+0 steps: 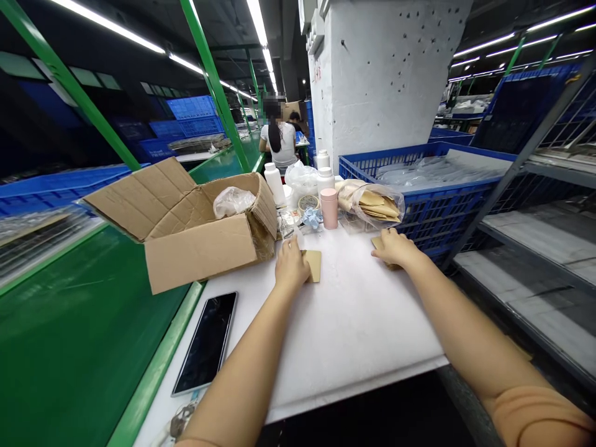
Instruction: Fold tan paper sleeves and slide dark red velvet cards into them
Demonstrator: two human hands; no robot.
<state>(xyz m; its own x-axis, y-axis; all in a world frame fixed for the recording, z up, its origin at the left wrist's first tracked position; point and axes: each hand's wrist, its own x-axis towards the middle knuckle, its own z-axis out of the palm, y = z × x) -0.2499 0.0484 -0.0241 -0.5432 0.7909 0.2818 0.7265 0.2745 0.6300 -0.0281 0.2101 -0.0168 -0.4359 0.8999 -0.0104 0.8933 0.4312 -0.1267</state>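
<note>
My left hand (291, 264) is closed at the edge of a small brown paper piece (315, 267), perhaps an envelope, on the white table. Most of the piece shows to the right of my fingers. Over to the right, my right hand (395, 248) grips a small stack of similar brown paper pieces (376, 243), largely hidden under the palm. Just behind that hand lies a clear plastic bag (370, 200) packed with more brown paper pieces. A pink bottle (329, 208) stands upright between the two hands, farther back.
An open cardboard box (200, 248) stands left, beside a green conveyor (93, 329). A phone (206, 343) lies on the white table (354, 335). White bottles (274, 185) and a tape roll (308, 203) are at the back. A blue crate (431, 217) and metal shelving (535, 236) border the right.
</note>
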